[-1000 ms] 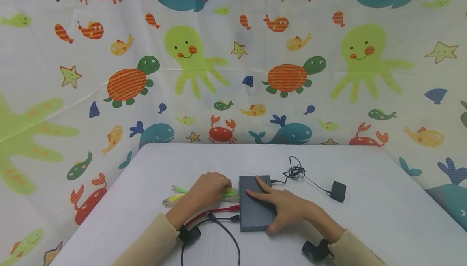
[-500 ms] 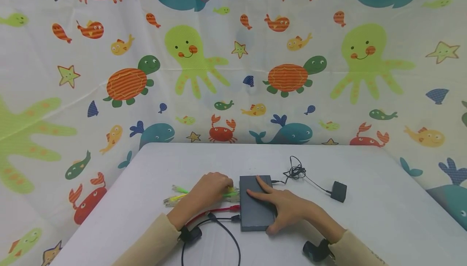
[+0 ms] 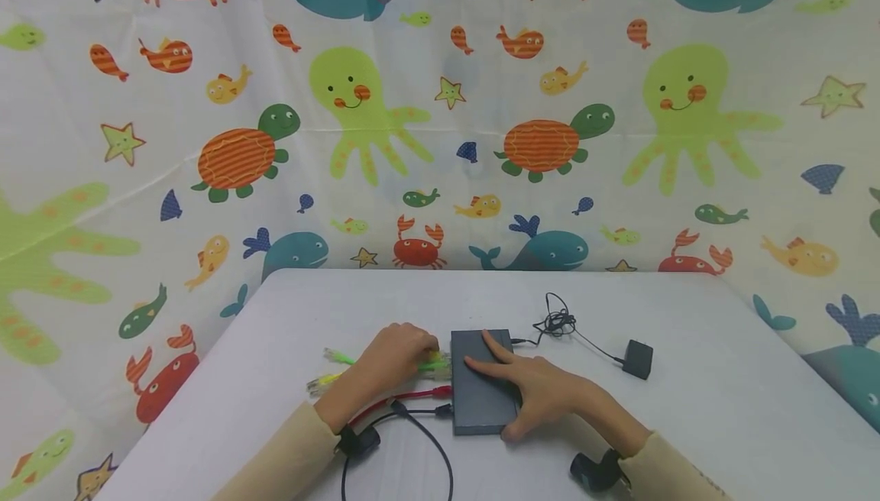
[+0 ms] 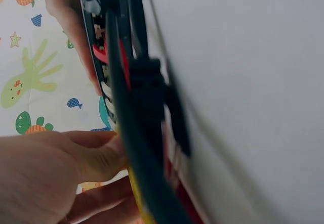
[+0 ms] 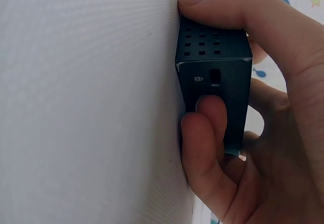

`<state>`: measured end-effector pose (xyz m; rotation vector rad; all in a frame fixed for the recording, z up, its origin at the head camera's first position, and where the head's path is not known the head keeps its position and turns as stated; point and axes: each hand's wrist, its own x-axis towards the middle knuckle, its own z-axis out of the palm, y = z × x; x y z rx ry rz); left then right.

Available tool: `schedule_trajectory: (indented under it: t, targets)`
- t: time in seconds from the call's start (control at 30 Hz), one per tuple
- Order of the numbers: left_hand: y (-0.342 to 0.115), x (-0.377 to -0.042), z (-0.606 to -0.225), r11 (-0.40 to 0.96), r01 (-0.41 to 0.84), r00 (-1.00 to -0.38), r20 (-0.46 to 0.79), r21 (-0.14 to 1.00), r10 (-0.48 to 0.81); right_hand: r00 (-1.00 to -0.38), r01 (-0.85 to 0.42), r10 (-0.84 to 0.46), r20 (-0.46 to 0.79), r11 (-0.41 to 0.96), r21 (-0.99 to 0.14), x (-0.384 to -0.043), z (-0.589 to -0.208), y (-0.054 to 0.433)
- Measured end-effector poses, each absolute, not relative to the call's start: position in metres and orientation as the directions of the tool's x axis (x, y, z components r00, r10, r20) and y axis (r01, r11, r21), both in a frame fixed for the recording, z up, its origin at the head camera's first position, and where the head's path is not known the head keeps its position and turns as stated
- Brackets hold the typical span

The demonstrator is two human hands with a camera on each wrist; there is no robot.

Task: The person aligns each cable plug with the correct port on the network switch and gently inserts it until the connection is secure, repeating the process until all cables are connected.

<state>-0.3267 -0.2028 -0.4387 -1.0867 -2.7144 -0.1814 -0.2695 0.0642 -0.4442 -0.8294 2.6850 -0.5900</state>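
Note:
A dark grey network switch [image 3: 474, 405] lies flat on the white table, its port side facing left. My right hand [image 3: 546, 390] holds it, with two fingers spread over the top and the thumb at the near side; in the right wrist view other fingertips [image 5: 199, 138] curl against the end with the lock slot. At the ports, my left hand [image 3: 392, 356] pinches a yellow network cable [image 4: 134, 191] between thumb and fingers. Its plug is hidden by the hand. A red cable [image 3: 429, 393] and a black cable [image 3: 428, 412] meet the switch's near-left side.
Green-plugged and yellow cables [image 3: 338, 357] lie left of the switch, partly under the left forearm. The black cable's loose end [image 3: 398, 407] rests near the wrist. Behind right are a tangled power cord [image 3: 557, 324] and adapter [image 3: 637, 359]. A sea-animal curtain hangs behind.

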Motion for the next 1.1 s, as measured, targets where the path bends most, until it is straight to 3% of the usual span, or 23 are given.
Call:
schedule_trajectory:
  t: [0.43,1.1]
  targets:
    - [-0.2007,-0.3284,-0.4404,0.769,0.638,-0.758,0.204,0.032,0.62,-0.79,-0.498,-0.602,-0.114,0.74,-0.452,-0.2699,-0.445,0.0635]
    - [-0.2007,-0.3266,-0.4359,0.771,0.636,-0.763,0.18,0.039,0.62,-0.792,-0.501,-0.6,-0.116,0.746,-0.439,-0.2694,-0.4432,0.0634]
